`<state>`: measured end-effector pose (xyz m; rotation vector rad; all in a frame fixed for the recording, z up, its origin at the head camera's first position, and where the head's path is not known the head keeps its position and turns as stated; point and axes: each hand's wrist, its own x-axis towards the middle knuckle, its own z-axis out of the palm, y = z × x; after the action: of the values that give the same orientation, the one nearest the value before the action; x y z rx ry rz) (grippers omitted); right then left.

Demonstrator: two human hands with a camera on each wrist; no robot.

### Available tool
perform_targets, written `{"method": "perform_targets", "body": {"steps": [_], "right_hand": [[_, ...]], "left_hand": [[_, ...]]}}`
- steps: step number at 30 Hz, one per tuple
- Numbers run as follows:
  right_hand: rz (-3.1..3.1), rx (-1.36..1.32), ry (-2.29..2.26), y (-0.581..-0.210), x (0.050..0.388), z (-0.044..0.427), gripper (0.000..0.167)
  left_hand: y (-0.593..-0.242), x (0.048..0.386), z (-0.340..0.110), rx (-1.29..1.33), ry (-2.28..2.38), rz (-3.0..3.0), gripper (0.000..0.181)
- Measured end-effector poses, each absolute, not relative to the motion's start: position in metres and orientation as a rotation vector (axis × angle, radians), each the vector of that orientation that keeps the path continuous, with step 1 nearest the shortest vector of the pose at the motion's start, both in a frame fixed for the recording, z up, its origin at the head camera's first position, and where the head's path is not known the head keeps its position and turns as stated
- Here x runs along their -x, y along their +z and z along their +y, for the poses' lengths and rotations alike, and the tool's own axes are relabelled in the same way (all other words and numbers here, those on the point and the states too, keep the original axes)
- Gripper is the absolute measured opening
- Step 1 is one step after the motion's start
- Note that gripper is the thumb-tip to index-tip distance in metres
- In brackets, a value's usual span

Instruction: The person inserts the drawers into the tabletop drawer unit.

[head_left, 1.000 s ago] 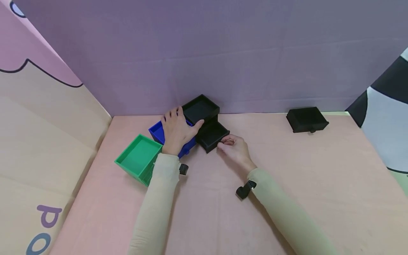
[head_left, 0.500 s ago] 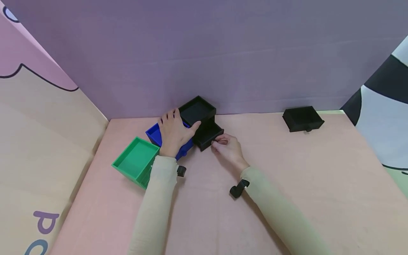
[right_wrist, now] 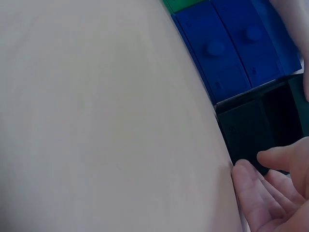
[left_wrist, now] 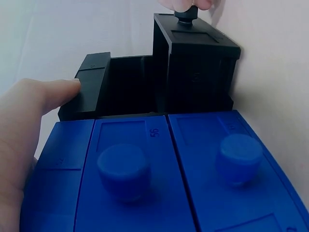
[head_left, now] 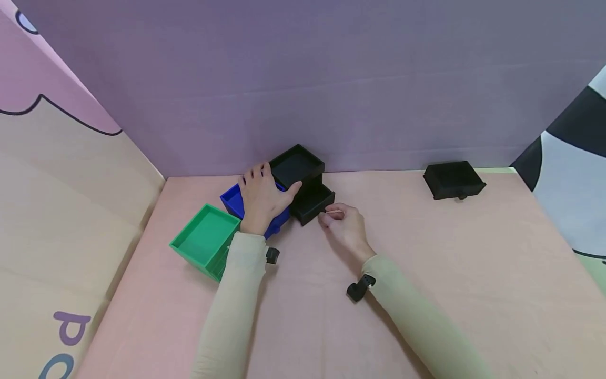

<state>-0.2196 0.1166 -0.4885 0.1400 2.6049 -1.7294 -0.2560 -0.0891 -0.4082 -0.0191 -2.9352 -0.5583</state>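
A black drawer (head_left: 312,204) sticks partway out of the lower part of a small black cabinet (head_left: 296,166) by the back wall. Its round knob (left_wrist: 186,18) is pinched between the thumb and fingers of my right hand (head_left: 349,226). My left hand (head_left: 260,200) lies spread over a blue drawer cabinet (head_left: 233,200), which stands against the black one. In the left wrist view its thumb (left_wrist: 63,92) rests on the black cabinet's upper edge. Two blue knobbed drawer fronts (left_wrist: 123,169) are flush with their cabinet. The right wrist view hides the black knob behind fingers.
A green drawer cabinet (head_left: 205,237) stands left of the blue one, close to my left forearm. Far right, another black drawer (head_left: 453,180) lies alone near the back wall. Pink cloth (head_left: 307,316) covers the table, and a cream side wall (head_left: 61,221) rises at left.
The black drawer has slid a little farther into its cabinet, and my right hand has moved along with it. My left hand has stayed on the blue cabinet. The head view has shifted slightly.
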Motion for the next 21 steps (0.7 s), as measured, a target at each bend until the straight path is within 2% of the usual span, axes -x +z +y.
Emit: {"method": "perform_targets", "body": {"steps": [21], "right_hand": [[2.521,-0.159,-1.852,-0.485,0.231,0.109,0.023]], "left_hand": [[-0.405,0.257,-0.086,0.030,-0.547,-2.917,0.102]]}}
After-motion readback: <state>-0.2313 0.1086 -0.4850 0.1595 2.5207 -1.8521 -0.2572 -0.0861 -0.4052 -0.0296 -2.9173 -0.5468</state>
